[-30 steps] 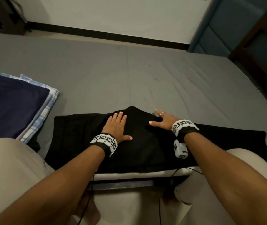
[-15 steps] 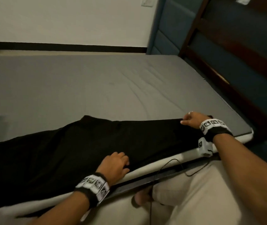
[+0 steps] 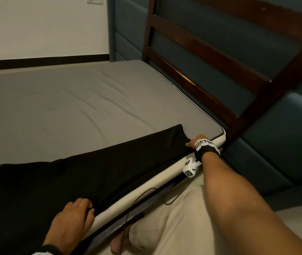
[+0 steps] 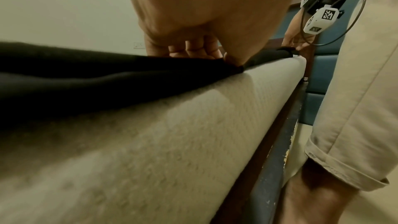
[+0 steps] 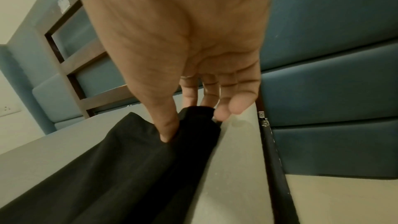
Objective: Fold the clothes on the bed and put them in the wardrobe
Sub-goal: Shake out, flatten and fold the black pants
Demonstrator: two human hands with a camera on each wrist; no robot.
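One black garment [image 3: 84, 173], soft matte cloth, long narrow shape, lies stretched along the near edge of the bed [image 3: 76, 107]. One mattress: smooth grey sheet with shallow creases on top, cream quilted side [image 4: 150, 142]. One dark wooden headboard [image 3: 210, 50] with flat slats, padded blue wall panels [image 3: 275, 140] behind it. Two hands, well apart. Left hand [image 3: 73, 219] lies knuckles-up on the garment at the mattress edge, fingers curled, thumb and fingers pinching the cloth's edge, seen in the left wrist view [image 4: 193, 50]. Right hand [image 3: 196, 141], arm stretched out to the mattress corner, pinches the garment's far end between thumb and fingers [image 5: 189, 94]; a ring shows on one finger. One white tagged band on the right wrist, cable hanging.
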